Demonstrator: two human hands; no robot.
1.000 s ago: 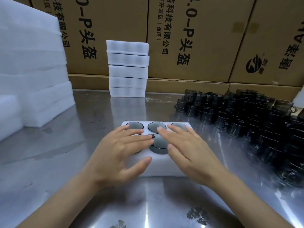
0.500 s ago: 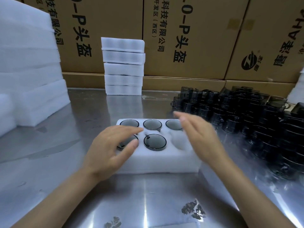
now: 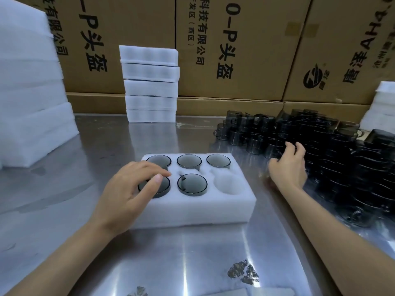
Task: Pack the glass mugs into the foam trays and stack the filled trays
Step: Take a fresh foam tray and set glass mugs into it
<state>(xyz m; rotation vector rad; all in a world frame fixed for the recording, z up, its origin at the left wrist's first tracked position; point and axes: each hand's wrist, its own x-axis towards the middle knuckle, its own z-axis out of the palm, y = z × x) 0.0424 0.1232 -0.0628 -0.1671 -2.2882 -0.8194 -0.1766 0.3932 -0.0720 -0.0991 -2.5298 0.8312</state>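
A white foam tray (image 3: 192,212) lies in the middle of the steel table. Five dark glass mugs sit in its pockets, among them the front middle mug (image 3: 192,184). The front right pocket (image 3: 228,184) is empty. My left hand (image 3: 130,193) rests on the tray's left part with relaxed fingers, thumb tip over the front left mug (image 3: 162,186). My right hand (image 3: 288,167) is at the near left edge of the loose mug pile (image 3: 333,154), its fingers and thumb curled round one mug (image 3: 274,152) that stands on the table.
A stack of several filled foam trays (image 3: 150,86) stands at the back centre against cardboard boxes (image 3: 235,50). Large foam piles (image 3: 30,103) fill the left side, and more foam (image 3: 382,110) sits at the far right. Bare steel lies in front of the tray.
My right hand left the tray and moved right to the mug pile, curling onto a mug. My left hand slid slightly left and stays on the tray.
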